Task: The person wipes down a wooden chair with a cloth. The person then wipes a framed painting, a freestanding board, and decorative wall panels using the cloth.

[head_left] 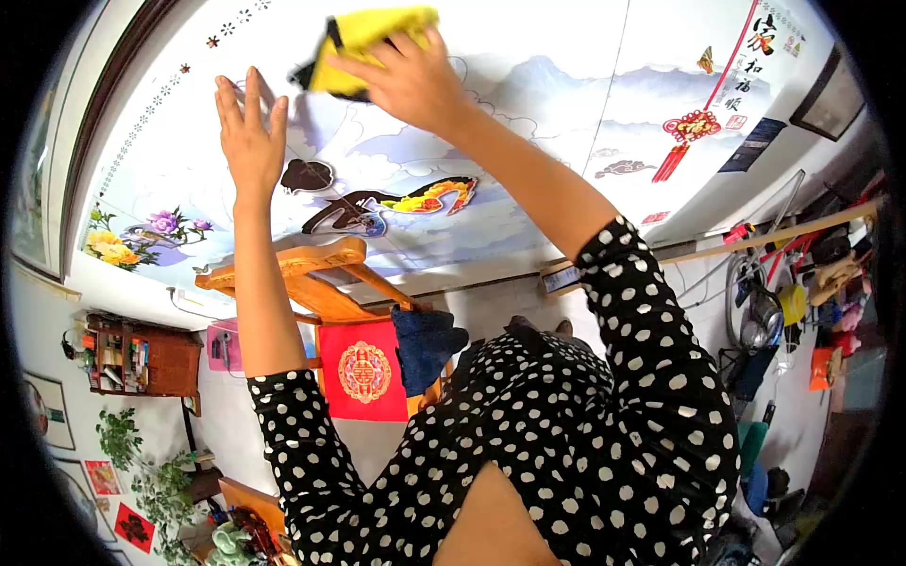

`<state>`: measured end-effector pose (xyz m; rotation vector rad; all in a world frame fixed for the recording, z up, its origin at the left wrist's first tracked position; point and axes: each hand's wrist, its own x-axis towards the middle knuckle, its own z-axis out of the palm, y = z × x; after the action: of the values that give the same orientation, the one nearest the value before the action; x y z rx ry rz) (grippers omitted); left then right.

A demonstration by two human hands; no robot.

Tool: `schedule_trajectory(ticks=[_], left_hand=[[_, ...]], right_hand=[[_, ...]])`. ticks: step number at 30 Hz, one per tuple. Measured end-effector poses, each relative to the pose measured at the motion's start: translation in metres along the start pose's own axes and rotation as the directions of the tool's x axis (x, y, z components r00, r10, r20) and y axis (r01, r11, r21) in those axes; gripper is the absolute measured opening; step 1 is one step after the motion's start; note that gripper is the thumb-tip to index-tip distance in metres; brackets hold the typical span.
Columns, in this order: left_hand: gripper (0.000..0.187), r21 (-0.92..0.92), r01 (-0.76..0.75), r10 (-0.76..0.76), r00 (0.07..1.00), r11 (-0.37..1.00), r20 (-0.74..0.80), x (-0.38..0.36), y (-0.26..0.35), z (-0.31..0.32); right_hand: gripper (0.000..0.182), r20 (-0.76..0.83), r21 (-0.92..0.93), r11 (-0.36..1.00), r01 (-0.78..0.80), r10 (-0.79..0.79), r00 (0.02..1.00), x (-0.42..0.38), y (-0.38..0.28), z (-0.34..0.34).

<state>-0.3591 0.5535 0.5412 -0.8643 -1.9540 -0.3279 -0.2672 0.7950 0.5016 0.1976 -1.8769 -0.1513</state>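
My right hand [415, 83] presses a yellow cloth [354, 42] with dark edging against the upper part of a printed wall mural [547, 123]. Its fingers lie over the cloth, and the cloth is slightly blurred. To the left, my left hand [251, 137] rests against the mural with its fingers stretched out and holds nothing. Below the hands the mural has a dark round patch and a dark, yellow and orange figure [425, 200]. Purple and yellow flowers [142, 236] are printed at its lower left.
A wooden chair [330, 259] with a red seat cover [363, 373] stands close below the mural, a dark blue cloth [429, 341] hanging on it. At left are a wooden cabinet [151, 363] and a leafy plant [165, 486]. Cluttered belongings [764, 311] fill the right side.
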Motion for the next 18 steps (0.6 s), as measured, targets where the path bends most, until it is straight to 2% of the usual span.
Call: schedule_trajectory(ticks=[1, 2, 4, 6, 8, 10, 12, 14, 17, 18], left_hand=[[0.064, -0.032, 0.012, -0.012, 1.0, 0.999, 0.002, 0.001, 0.0, -0.001], [0.063, -0.081, 0.025, -0.026, 1.0, 0.996, -0.006, 0.001, -0.001, -0.001], [0.061, -0.198, 0.046, -0.052, 0.998, 0.979, -0.026, 0.001, -0.005, 0.002], [0.058, -0.246, 0.085, -0.093, 0.995, 0.966, -0.024, 0.001, -0.006, 0.005], [0.057, -0.221, 0.067, -0.073, 0.997, 0.973, -0.02, 0.0, -0.005, 0.004], [0.056, -0.2, 0.035, -0.041, 0.999, 0.979, -0.025, -0.001, -0.006, 0.004], [0.055, -0.184, 0.026, -0.028, 1.0, 0.983, -0.008, -0.002, -0.005, -0.001], [0.056, -0.153, 0.013, -0.013, 1.0, 0.988, 0.004, -0.002, -0.007, -0.003], [0.058, -0.095, -0.028, 0.024, 0.999, 0.995, -0.048, -0.002, -0.005, 0.006], [0.059, -0.019, -0.019, 0.017, 0.996, 1.0, -0.091, -0.003, -0.001, 0.011]], right_hand=[[0.061, -0.14, -0.049, 0.999, -0.017, 0.01, 0.99, 0.02, -0.002, 0.006], [0.066, -0.083, -0.046, 0.998, -0.051, 0.047, 0.995, 0.034, -0.01, 0.007], [0.061, -0.057, -0.035, 0.995, -0.089, 0.086, 0.995, 0.031, -0.029, 0.014], [0.055, 0.07, -0.111, 0.993, 0.044, -0.036, 0.997, -0.001, -0.043, 0.027], [0.049, 0.14, 0.02, 0.967, 0.256, -0.256, 0.956, -0.067, -0.052, 0.046], [0.042, 0.245, 0.119, 0.946, 0.301, -0.321, 0.915, -0.152, -0.059, 0.074], [0.036, 0.381, 0.139, 0.919, 0.369, -0.393, 0.837, -0.216, -0.029, 0.04], [0.035, 0.729, 0.179, 0.884, 0.431, -0.413, 0.546, -0.282, 0.012, 0.036], [0.035, 0.729, 0.168, 0.939, 0.3, -0.323, 0.604, -0.302, 0.088, -0.009], [0.036, 0.73, 0.163, 0.955, 0.247, -0.285, 0.621, -0.294, 0.111, -0.023]])
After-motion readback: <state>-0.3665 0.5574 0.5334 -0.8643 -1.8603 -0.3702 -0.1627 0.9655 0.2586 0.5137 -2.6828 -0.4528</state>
